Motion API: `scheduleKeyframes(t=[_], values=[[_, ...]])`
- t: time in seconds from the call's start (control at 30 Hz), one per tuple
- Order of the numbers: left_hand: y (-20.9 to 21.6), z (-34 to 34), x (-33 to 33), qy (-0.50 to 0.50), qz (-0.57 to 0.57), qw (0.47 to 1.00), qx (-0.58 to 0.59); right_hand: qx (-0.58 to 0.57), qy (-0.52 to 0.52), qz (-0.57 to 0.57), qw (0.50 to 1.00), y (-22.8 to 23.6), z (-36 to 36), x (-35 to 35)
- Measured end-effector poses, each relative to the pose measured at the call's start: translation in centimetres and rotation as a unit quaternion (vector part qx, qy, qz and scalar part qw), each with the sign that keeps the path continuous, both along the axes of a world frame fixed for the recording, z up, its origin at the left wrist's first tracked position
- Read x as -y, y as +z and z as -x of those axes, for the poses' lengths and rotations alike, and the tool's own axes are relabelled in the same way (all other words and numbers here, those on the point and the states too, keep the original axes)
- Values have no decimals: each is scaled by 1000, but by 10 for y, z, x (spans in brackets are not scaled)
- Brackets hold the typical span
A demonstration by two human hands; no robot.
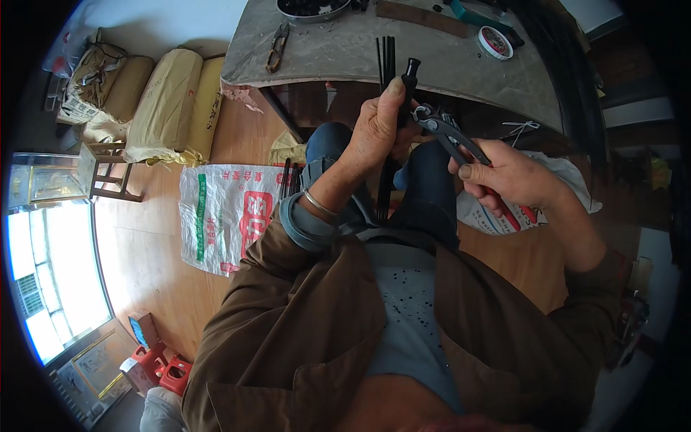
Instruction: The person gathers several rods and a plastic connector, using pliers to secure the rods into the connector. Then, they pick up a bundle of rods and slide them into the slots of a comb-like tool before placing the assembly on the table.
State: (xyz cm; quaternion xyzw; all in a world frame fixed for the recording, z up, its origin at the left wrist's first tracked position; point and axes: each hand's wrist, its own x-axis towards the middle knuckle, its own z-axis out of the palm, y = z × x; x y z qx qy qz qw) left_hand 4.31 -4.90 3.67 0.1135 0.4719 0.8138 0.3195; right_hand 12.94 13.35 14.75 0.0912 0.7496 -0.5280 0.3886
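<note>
While the left hand (379, 128) is wrapped round a black rod (412, 70), thumb pointing up along it, the right hand (512, 175) is clamped on pliers (448, 135), their head just right of the left thumb. Whether they touch the rod is unclear. Thin dark rods (387, 56) jut beyond the left fist. Both forearms angle inward, hands apart; farther out lies a grey table (327, 68).

This seems a small workshop in a homelike room. Pliers (448, 133) are in use beside a table (327, 61) with shears (276, 49) and a bowl (314, 19) of black pieces; wrapped bales (167, 97) stand near the wall. Wood-look flooring (155, 252), red stools (175, 374) and a bright window (63, 288) look domestic.
</note>
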Motion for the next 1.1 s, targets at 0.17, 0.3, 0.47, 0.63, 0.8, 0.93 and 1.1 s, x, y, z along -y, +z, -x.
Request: scheduleKeyframes(t=[0.17,0.3,0.47,0.63,0.8,0.93,1.1], values=[[1,-2,0,8,3,1000,3,28,-29,-7,999,2,-1,10],[5,-2,-3,17,12,1000,-3,2,-54,-67,996,-7,-1,19],[-28,20,-26,177,41,979,-93,-344,31,-255,903,-66,31,-12],[-42,38,-23,233,113,964,-52,-388,35,-462,797,-85,113,-57],[-10,49,-8,179,63,976,-102,-475,-31,-497,726,-115,127,-80],[67,61,15,153,52,940,-300,-639,-64,-487,592,-114,110,-73],[133,91,55,300,-210,914,-172,-271,-27,83,959,-112,43,-12]])
